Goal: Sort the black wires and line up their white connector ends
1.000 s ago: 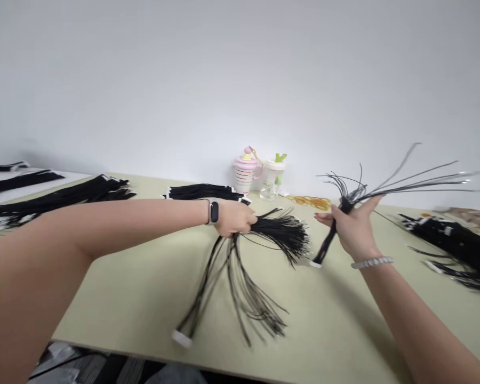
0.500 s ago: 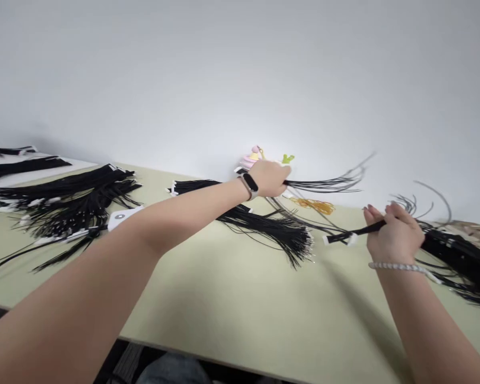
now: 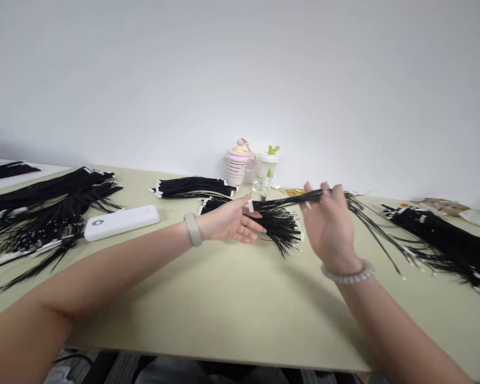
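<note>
Across the pale green tabletop [image 3: 224, 314], head view; clock positions are read from the table's centre, with 12 o'clock at the wall. The right hand [image 3: 330, 226] is clenched, its fingers and thumb closed on a loose black wire harness [image 3: 292, 200] partway along its length. From this grip, the harness's white connector [image 3: 250, 206] lies at 9 o'clock, while its free wires fan toward 4 o'clock. The left hand [image 3: 228, 224] is released, open and palm-up, grasping nothing; its fingers lie just beside that connector and near a second black harness [image 3: 280, 229], which rests on the table at about 12 o'clock.

Progress as shown: three groups of harnesses already lie gathered, with white end pieces lined up, in a left stack [image 3: 44, 208] at 9 o'clock, a rear stack [image 3: 192, 186] at 11 o'clock, and a right stack [image 3: 444, 248] at 3 o'clock. The held harness and the second harness remain outside these groups.

Also visible: a white power bank [image 3: 122, 222] beside the left stack, and a pink striped bottle [image 3: 238, 165] and clear bottle with a green sprout-shaped top [image 3: 265, 173] near the wall.
</note>
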Demonstrator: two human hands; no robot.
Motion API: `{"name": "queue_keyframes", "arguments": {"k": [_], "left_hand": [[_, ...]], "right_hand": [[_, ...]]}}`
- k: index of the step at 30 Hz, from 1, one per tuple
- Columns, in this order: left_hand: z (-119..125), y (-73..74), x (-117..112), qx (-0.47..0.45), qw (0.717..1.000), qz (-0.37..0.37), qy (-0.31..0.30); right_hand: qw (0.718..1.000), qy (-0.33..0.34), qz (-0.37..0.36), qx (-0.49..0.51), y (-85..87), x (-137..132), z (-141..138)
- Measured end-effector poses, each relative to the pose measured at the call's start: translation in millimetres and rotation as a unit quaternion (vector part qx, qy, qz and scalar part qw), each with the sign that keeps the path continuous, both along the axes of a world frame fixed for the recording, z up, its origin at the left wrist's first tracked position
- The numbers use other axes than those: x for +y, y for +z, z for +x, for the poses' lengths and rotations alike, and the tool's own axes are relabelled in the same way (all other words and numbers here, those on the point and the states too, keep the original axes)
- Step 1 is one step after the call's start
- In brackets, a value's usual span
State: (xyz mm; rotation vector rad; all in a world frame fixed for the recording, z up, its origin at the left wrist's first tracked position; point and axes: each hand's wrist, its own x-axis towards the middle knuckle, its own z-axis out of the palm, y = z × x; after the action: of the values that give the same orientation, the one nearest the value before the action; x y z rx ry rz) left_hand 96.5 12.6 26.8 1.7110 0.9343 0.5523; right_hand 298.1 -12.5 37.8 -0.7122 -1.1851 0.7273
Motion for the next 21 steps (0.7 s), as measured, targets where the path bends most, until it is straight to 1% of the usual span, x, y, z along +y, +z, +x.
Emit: {"name": "queue_keyframes", "arguments": {"k": [1,2,3,5,6,8,10,12,14,15,16,17,18,20,21], "left_hand": [[-2,1.7,-10,-0.083,0.992,-0.093,-0.002],[-4,3.1,-18,-0.152,0.978,-0.144,0.023],[-7,4.3,-24,-0.206,0.961,-0.175,0.054],[-14,6.5,-31,-0.272,0.937,-0.189,0.114],[-17,7.7,-32,-0.292,0.927,-0.196,0.13],[-23,10.6,-34,-0.319,0.913,-0.218,0.135],[-29,13.3,-38,-0.332,0.905,-0.227,0.135],[-35,14.7,-45,-0.334,0.907,-0.208,0.151],[-43,14.1,-53,-0.318,0.915,-0.178,0.174],[-46,13.1,-57,-0.303,0.921,-0.164,0.184],[-49,11.6,-61,-0.285,0.928,-0.149,0.189],[-51,9.6,-64,-0.266,0.935,-0.136,0.191],[-51,7.1,-67,-0.249,0.941,-0.126,0.191],[-48,0.6,-70,-0.224,0.95,-0.119,0.181],[-45,-3.2,-70,-0.216,0.953,-0.12,0.175]], "right_hand": [[0.999,0.01,0.003,-0.049,-3.5,-5,-7],[0.995,0.02,0.002,-0.094,-6.7,-10,-11],[0.991,0.027,0.002,-0.127,-9.5,-13,-13],[0.986,0.051,-0.001,-0.16,-13.4,-17,-13],[0.984,0.066,-0.003,-0.163,-14.4,-18,-12],[0.985,0.084,-0.005,-0.147,-14.0,-18,-9],[0.992,0.081,-0.009,-0.092,-9.9,-16,-6],[0.997,0.077,-0.023,0.005,-2.1,-14,1],[0.989,0.075,-0.039,0.122,7.4,-12,15],[0.982,0.062,-0.045,0.175,11.9,-11,24],[0.975,0.038,-0.041,0.216,15.9,-10,34],[0.969,-0.003,-0.012,0.246,19.1,-10,44],[0.966,-0.035,-0.006,0.258,21.7,-10,55],[0.959,-0.088,-0.037,0.267,25.6,-12,72],[0.956,-0.117,-0.065,0.262,27.3,-14,79]]}}
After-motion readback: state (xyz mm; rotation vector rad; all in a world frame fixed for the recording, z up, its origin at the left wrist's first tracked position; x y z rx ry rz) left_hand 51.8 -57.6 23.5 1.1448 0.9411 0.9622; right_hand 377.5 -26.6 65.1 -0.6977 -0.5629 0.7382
